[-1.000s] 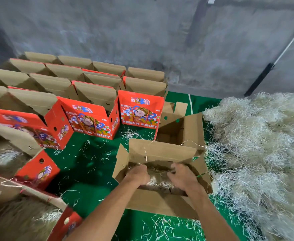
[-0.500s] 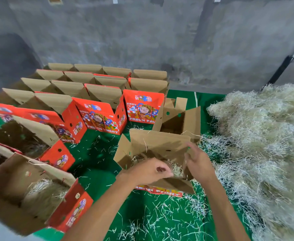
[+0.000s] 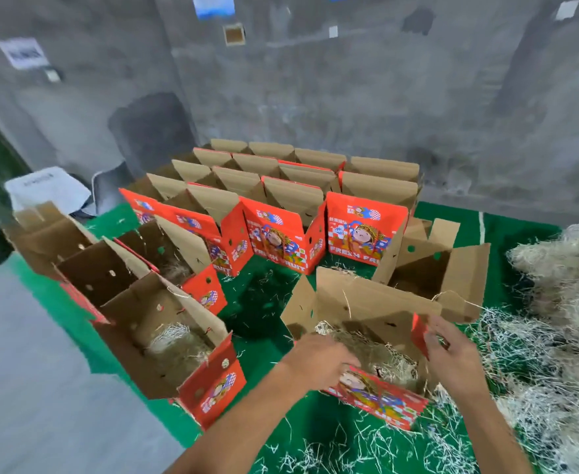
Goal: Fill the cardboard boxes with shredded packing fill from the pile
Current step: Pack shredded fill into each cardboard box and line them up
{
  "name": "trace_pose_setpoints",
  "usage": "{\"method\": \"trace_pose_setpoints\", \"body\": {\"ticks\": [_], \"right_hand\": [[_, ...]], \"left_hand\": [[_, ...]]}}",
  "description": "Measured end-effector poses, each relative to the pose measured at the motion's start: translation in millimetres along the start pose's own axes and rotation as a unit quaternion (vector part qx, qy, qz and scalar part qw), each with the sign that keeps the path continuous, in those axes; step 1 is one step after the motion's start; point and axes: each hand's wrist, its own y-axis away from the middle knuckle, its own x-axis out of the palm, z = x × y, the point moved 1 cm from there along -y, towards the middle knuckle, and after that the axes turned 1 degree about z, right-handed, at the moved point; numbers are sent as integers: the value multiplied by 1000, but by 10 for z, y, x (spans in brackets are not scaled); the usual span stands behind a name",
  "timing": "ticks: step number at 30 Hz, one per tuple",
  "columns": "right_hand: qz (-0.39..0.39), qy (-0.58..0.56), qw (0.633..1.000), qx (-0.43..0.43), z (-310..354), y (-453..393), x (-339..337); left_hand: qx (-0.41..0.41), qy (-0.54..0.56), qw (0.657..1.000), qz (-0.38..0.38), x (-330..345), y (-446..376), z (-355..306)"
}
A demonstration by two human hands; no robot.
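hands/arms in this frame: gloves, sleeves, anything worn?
Both hands are bare: no gloves on the left hand or the right hand. Both forearms are bare too, with no sleeve in view up to the frame's bottom edge. No watch, band or ring shows on either, though motion blur could hide something small.

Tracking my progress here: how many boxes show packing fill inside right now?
3: the nearest box, the front-left box, and the box behind that. The interiors of the back rows are hidden, so more may hold fill.

Bare forearms, no sleeves; hands [image 3: 384, 357] ungloved, ringless.
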Motion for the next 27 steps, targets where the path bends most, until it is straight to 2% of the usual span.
{"method": "trace_pose_setpoints", "body": {"ticks": [5, 10, 14, 19, 23, 27], "right_hand": [[65, -13, 997, 49, 116, 14, 458], [96, 33, 993, 53, 250, -56, 1027], [112, 25, 992, 50, 508, -156, 1443], [162, 51, 985, 45, 769, -290, 1878], [196, 18, 978, 63, 999, -304, 2283], [209, -31, 974, 88, 1200, -300, 2741]], "left_hand": [[-41, -13, 999, -21, -100, 236, 441], [-123, -40, 991, -30, -228, 368, 937], [-155, -46, 986, -41, -384, 369, 1189], [-196, -49, 979, -19, -633, 408, 1452], [-267, -52, 962, -3, -765, 490, 1789], [-323, -61, 944, -21, -888, 527, 2126]]}}
